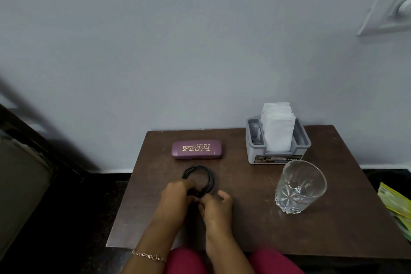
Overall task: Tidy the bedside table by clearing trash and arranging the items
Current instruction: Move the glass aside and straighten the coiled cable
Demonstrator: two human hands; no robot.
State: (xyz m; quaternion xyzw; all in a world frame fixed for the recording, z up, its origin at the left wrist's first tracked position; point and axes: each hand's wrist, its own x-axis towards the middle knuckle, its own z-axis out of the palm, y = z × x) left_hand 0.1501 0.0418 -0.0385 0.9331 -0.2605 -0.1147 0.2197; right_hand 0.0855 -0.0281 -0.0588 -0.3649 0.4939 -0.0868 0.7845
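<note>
My left hand [178, 198] and right hand [216, 207] both grasp the black cable [200, 173], fingers [186, 184] curled on its near edge. Coil lies mid worktop [244, 218], near case [196, 150].

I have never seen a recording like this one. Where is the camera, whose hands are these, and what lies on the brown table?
There is no machine here: a person works with bare hands. The single picture comes from a camera worn on the person's head, looking forward and down. The left hand and the right hand meet at the near side of a black cable wound into a coil, and their fingers seem to grip it. On the brown table there are also a closed purple glasses case behind the coil, a grey holder with white tissues at the back right, and a clear glass before it. Yellow-green packets show at the picture's right edge.
</note>
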